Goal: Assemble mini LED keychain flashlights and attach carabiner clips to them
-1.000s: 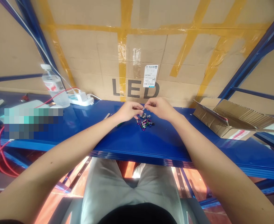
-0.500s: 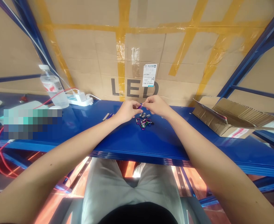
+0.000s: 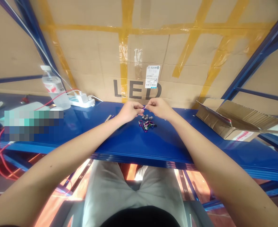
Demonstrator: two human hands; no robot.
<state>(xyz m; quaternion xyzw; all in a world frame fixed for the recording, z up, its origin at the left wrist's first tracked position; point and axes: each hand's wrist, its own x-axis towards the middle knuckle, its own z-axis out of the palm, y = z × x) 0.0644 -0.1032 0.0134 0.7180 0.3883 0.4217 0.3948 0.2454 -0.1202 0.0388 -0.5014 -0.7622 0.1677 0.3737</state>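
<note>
The person sits at a blue counter (image 3: 139, 146), forearms reaching forward and fingertips nearly meeting above its far half. The left hand (image 3: 129, 112) has its fingers narrowed in a pinch on a small purplish piece (image 3: 144, 108); the right hand (image 3: 160, 108) pinches at the same piece from the other side, its fingertips close together. The piece lies between the two hands, too small and too covered for its shape to be told. Just below it on the counter sit some small silvery parts (image 3: 145, 117), and nearer the person a loose pile of coloured carabiners (image 3: 148, 126). A pale, slim stick (image 3: 108, 118) lies beside the left forearm. Well apart to the right stands a cardboard box (image 3: 234, 123); on the left, a clear plastic bottle (image 3: 56, 90) stands near a white power strip (image 3: 84, 101).
</note>
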